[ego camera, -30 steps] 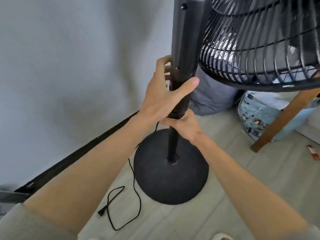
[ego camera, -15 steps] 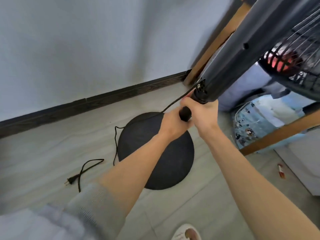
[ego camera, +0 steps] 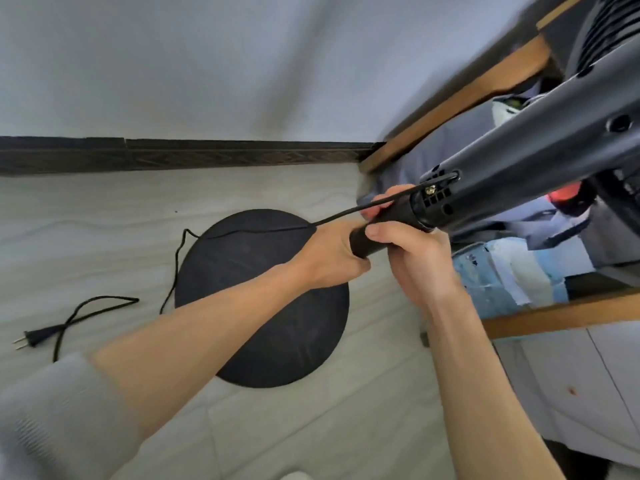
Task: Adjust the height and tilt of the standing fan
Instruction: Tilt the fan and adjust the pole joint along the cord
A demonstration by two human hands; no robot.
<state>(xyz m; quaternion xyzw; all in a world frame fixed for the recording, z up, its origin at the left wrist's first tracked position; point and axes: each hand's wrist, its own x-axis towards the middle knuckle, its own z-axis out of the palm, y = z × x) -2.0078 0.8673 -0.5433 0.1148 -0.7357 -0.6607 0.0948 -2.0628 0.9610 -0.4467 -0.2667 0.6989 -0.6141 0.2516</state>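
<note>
Hands (ego camera: pixel 377 258) grip fan pole (ego camera: pixel 384 230); cord (ego camera: pixel 173 271) trails across base (ego camera: pixel 263 306).

I'm in a room at home: pale wood-look floor (ego camera: pixel 104 216), a dark skirting board (ego camera: pixel 207 155) under a plain grey wall (ego camera: pixel 207 64), wooden furniture legs (ego camera: pixel 460 95) and heaped bedding or clothes (ego camera: pixel 519 271) beside me.

Black fan pole (ego camera: pixel 519 168), tilted, round base (ego camera: pixel 263 306)
</note>
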